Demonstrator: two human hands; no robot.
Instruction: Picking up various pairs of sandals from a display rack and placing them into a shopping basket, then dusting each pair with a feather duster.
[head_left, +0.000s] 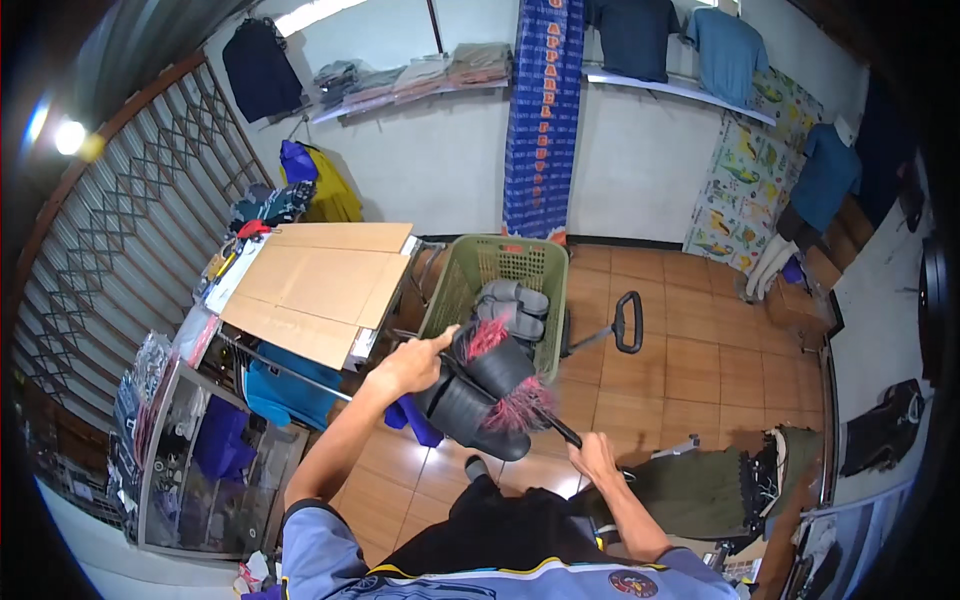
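Observation:
My left hand grips black slide sandals by their upper left edge, in front of my body. My right hand is closed around the black handle of a duster. The duster's pink strands lie against the sandals and look slightly blurred. More pink strands show near the top of the sandals. Behind them stands a green plastic basket with several grey slide sandals inside. Its near end is partly hidden by what I hold.
A cardboard-topped table stands left of the basket, with a glass display case nearer me. A black pull handle sticks out right of the basket. Dark green cloth lies at the lower right.

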